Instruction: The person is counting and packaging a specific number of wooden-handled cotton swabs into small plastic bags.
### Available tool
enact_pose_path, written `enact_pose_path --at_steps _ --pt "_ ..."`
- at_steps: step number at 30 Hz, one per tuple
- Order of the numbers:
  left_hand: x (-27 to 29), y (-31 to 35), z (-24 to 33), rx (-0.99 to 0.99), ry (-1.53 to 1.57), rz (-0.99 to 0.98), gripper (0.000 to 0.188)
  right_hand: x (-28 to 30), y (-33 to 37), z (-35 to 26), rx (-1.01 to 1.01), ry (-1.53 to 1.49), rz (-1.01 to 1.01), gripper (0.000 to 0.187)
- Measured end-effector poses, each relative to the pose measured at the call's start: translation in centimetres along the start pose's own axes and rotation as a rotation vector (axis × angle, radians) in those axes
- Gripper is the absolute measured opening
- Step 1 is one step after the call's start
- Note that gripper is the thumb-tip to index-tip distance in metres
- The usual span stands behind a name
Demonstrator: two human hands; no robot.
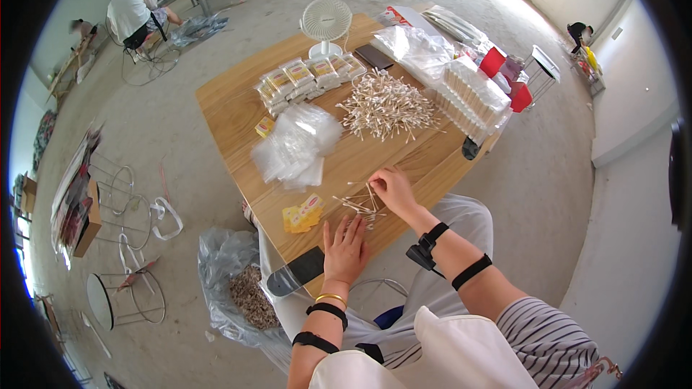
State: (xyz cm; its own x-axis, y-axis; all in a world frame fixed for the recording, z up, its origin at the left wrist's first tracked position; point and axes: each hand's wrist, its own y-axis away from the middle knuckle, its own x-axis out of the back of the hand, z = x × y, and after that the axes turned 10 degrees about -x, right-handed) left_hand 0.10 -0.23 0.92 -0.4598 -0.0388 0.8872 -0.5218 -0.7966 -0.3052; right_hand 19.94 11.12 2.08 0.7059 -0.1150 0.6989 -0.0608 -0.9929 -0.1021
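Note:
A small loose group of cotton swabs (pixel 358 204) lies near the front edge of the wooden table (pixel 238 119). My right hand (pixel 393 191) pinches a cotton swab (pixel 372 193) just above that group. Fingers stretched out, my left hand (pixel 347 251) rests on the table at the near side of the swabs, its fingertips by their ends. Yellow and white cards (pixel 303 215) lie in a small pile left of the swabs. Beyond them spreads a stack of clear plastic bags (pixel 297 142). A big heap of cotton swabs (pixel 389 103) sits farther back.
Packed swab boxes (pixel 303 79) are stacked left of the heap, with a white fan (pixel 326 23) behind and a dark phone (pixel 374 56) nearby. Bagged swab packs (pixel 468 97) line the right side. A plastic sack (pixel 229 281) stands on the floor left; other people sit farther off.

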Motion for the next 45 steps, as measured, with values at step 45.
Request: enact_pose_path --at_steps 45 --pt "-0.1 -0.4 0.1 0.086 -0.149 -0.221 0.080 5.7 4.9 2.9 0.087 0.047 -0.101 0.008"
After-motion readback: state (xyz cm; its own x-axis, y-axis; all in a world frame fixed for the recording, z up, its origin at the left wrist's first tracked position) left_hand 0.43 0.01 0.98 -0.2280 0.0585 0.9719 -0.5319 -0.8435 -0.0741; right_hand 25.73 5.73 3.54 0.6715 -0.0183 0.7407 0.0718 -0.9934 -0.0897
